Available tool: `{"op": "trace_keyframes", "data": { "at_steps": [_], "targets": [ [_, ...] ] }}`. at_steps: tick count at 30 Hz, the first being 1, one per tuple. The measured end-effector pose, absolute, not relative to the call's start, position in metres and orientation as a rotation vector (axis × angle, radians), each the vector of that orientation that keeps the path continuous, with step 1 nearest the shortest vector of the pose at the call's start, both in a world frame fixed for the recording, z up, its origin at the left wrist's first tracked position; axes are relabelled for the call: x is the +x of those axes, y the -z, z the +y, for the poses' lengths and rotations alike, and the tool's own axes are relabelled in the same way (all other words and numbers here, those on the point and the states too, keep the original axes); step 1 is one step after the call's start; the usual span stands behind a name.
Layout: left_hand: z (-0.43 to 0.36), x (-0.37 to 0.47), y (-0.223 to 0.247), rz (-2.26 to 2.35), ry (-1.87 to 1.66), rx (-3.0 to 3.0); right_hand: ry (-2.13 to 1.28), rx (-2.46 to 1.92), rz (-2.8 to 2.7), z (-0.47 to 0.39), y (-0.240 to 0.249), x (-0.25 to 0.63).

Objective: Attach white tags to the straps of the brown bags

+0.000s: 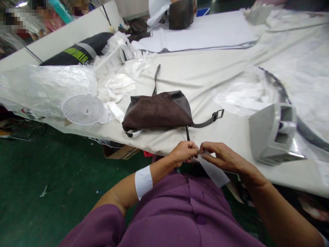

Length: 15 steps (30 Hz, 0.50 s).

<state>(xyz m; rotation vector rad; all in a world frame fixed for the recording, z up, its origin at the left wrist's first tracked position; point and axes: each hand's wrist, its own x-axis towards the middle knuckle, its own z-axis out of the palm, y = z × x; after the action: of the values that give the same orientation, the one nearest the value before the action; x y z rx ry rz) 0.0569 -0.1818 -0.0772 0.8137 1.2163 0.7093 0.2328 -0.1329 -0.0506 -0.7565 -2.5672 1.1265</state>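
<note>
A dark brown bag (159, 111) with grey-black ends lies on the cloth-covered table in front of me. From its lower right a narrow dark strap (187, 133) runs down to my left hand (183, 151), whose fingers are pinched over its end. Close beside it, my right hand (223, 156) is closed, thumb and fingers pinching a thin white paper strip (213, 171) that hangs down past the table edge. The fingertips of both hands nearly meet, and what lies right between them is hidden. A longer strap with a buckle (218, 114) stretches right from the bag.
Left of the bag are a white fan (86, 109) and crumpled white paper (115, 85). A grey tape dispenser (272, 133) stands at the right near the table edge. Clear plastic (46, 82) and a black roll with green letters (77, 51) lie farther left.
</note>
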Motion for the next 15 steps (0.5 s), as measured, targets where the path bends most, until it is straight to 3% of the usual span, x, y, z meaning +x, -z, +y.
{"op": "trace_keyframes", "data": {
  "at_steps": [7,15],
  "targets": [
    [-0.166,0.031,0.098,1.371,-1.079,0.531,-1.242,-1.085,-2.339,-0.145,0.077,0.241],
    [-0.135,0.035,0.106,1.275,-0.849,0.564,-1.157,-1.176,-2.350,-0.138,0.076,0.243]
  ]
}}
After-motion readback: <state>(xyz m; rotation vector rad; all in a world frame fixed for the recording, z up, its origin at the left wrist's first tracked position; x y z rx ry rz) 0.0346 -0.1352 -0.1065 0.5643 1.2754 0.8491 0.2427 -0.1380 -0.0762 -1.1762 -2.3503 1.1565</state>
